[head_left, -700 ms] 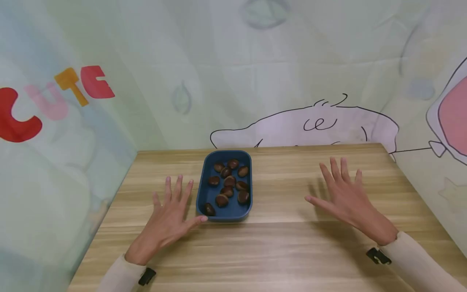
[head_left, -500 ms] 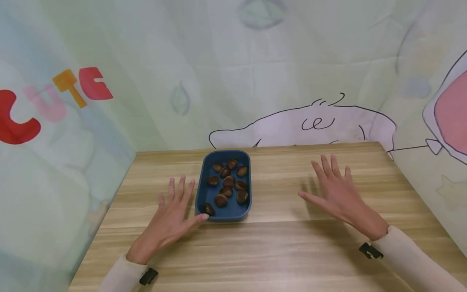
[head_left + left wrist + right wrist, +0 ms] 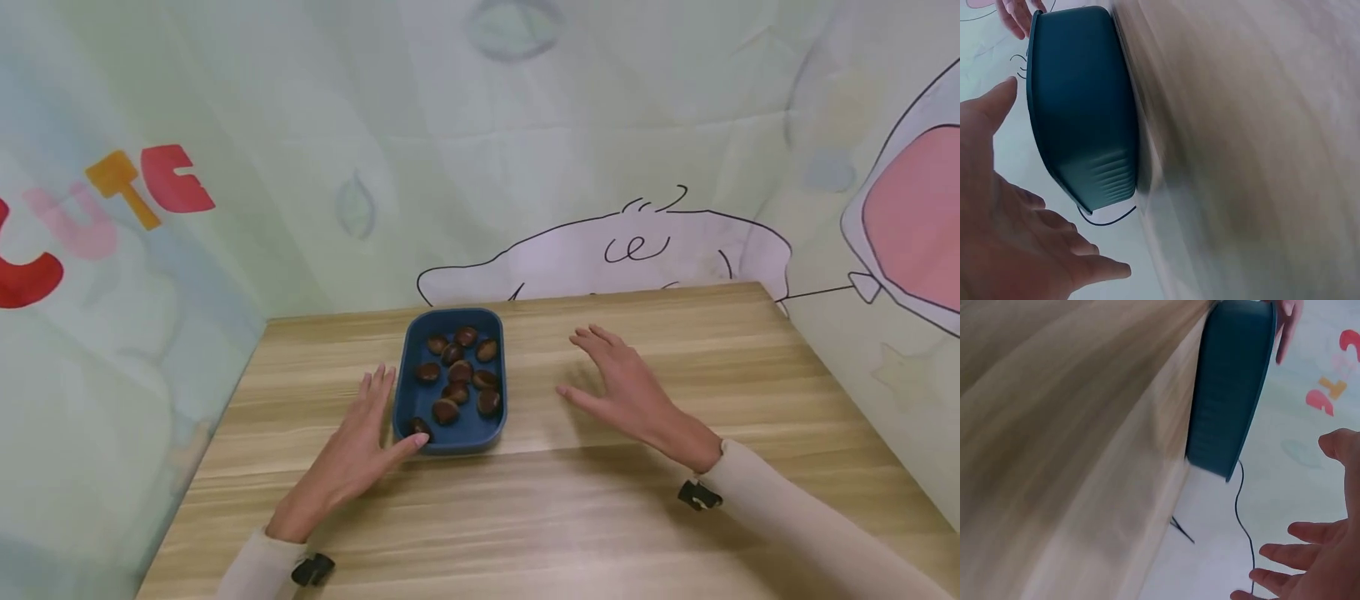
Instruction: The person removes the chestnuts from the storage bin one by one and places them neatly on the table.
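Note:
A dark blue rectangular tray with rounded corners lies on the wooden table, left of its middle. Several glossy brown chestnuts are spread over its floor. Close along the tray's left side is my left hand, fingers extended, its thumb overlapping the near left corner in the head view. In the left wrist view a gap shows between that hand and the tray wall. My right hand hovers to the right of the tray, thumb apart from the fingers, holding nothing. The right wrist view shows its spread fingers apart from the tray.
The wooden table reaches back to a printed fabric backdrop with cartoon drawings and coloured letters. Another fabric side hangs along the table's left. Small black clips sit at both sleeve cuffs.
My right hand has moved left toward the tray, its fingers drawing closer together. My left hand's fingers have also come together and edged nearer the tray. The head view has shifted slightly.

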